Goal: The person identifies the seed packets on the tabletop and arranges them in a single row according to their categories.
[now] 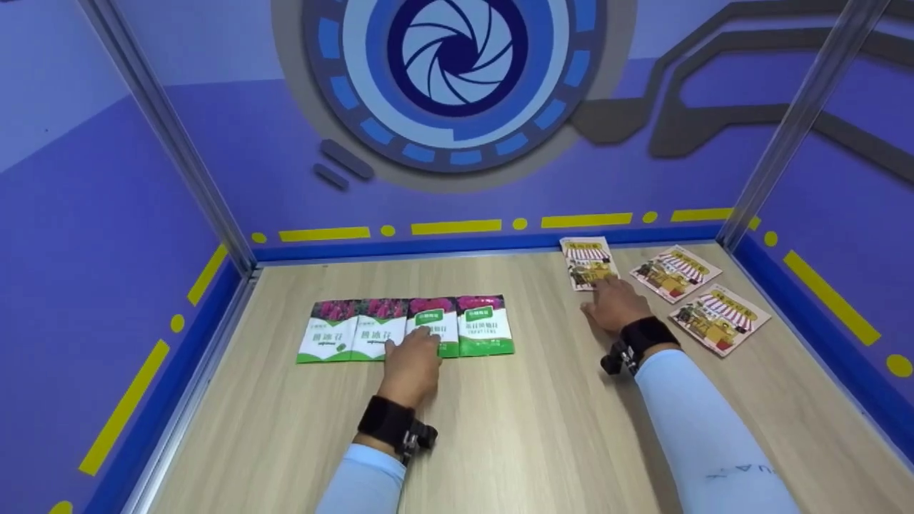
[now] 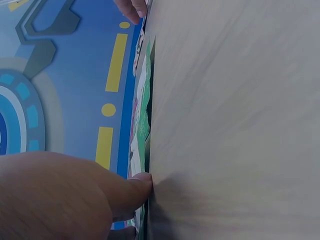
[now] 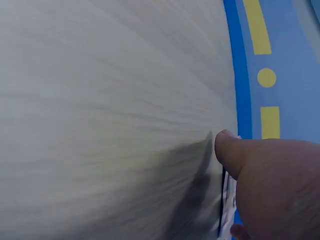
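Observation:
Several green-and-white seed packets [image 1: 485, 325] with pink flower pictures lie side by side in a row at the left of the table. My left hand [image 1: 412, 368] rests on the near edge of the row's middle packets, fingers relaxed. In the left wrist view its thumb [image 2: 132, 195] touches the green lower edge of a packet. At the back right, my right hand [image 1: 620, 307] touches the near end of a pale pink packet [image 1: 587, 260] printed with a striped awning stall. The right thumb [image 3: 230, 150] stands out beside that packet in the right wrist view; the other fingers are mostly hidden.
Two more awning-print packets, one farther back [image 1: 677, 273] and one nearer [image 1: 721, 319], lie tilted to the right of my right hand. Purple-blue panels [image 1: 464, 203] wall the wooden table [image 1: 528, 428] at the back and both sides, with metal posts at the corners.

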`<state>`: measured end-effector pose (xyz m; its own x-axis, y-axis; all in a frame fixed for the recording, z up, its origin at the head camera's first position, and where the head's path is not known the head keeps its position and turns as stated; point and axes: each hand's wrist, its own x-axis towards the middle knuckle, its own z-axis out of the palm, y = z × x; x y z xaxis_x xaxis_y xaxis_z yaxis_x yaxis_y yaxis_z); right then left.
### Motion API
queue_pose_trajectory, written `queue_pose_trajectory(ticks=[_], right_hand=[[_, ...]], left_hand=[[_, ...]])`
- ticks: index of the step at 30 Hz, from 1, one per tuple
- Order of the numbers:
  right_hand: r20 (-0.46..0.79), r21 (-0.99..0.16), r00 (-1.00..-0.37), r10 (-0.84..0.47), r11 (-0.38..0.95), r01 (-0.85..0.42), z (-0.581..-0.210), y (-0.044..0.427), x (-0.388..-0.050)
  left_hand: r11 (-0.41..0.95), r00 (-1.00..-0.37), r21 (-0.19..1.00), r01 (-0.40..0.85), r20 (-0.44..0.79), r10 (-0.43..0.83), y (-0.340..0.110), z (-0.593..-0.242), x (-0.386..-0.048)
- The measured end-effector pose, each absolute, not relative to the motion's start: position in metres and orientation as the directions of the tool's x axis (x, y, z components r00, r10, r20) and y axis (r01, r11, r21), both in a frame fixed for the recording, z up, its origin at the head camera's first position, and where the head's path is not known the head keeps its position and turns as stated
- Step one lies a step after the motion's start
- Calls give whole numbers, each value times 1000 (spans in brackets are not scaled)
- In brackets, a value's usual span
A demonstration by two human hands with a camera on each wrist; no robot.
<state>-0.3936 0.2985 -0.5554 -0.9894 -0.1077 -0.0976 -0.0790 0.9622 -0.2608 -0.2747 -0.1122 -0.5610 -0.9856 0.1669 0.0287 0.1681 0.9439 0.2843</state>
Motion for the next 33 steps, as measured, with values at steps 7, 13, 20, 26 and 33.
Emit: queue_pose_trajectory(ticks=[7, 13, 20, 26, 33], right_hand=[[-158, -240, -981, -110, 968, -70, -560, 306, -400], [-143, -230, -982, -124, 969, -89, -555, 300, -395], [-8, -279, -991, -133, 952, -125, -555, 277, -383], [77, -325, -989, -124, 935, -142, -562, 253, -372], [130, -401, -990, -54, 910, -103, -559, 239, -363]], left_hand=[[943, -985, 288, 169, 24, 169, -109, -563, -276], [948, -986, 273, 164, 27, 163, -109, -565, -275], [949, -987, 273, 159, 49, 151, -111, -566, -277], [953, -987, 259, 158, 54, 149, -113, -565, -276], [950, -987, 269, 159, 63, 147, -113, -564, -275]])
